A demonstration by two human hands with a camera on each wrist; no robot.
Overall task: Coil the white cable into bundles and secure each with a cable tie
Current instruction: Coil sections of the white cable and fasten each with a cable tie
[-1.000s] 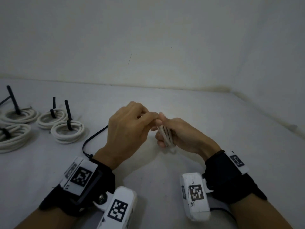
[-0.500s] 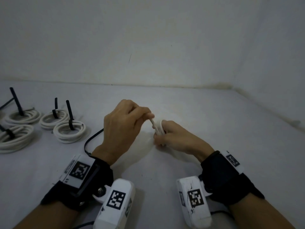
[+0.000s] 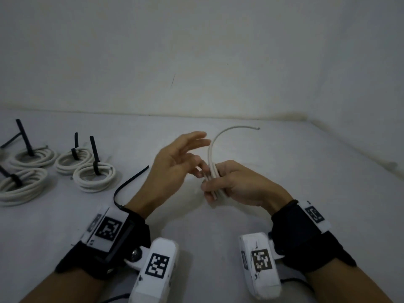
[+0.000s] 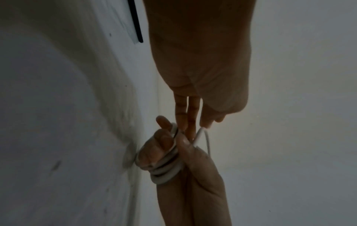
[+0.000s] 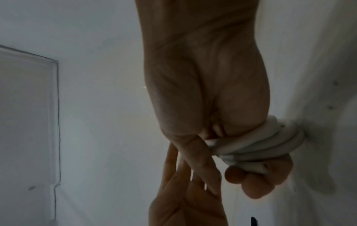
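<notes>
White cable was wound in several turns around the fingers of the right hand and clamped there, above the counter middle; free end arced up toward the far edge. Coil likely kept on the fingers so the loops hold shape. Left hand was released, fingers straight, touching the coil, probably guiding the last turn. Loose cable tie was left just beside the left wrist, within reach. Tied bundles were parked near the left edge.
</notes>
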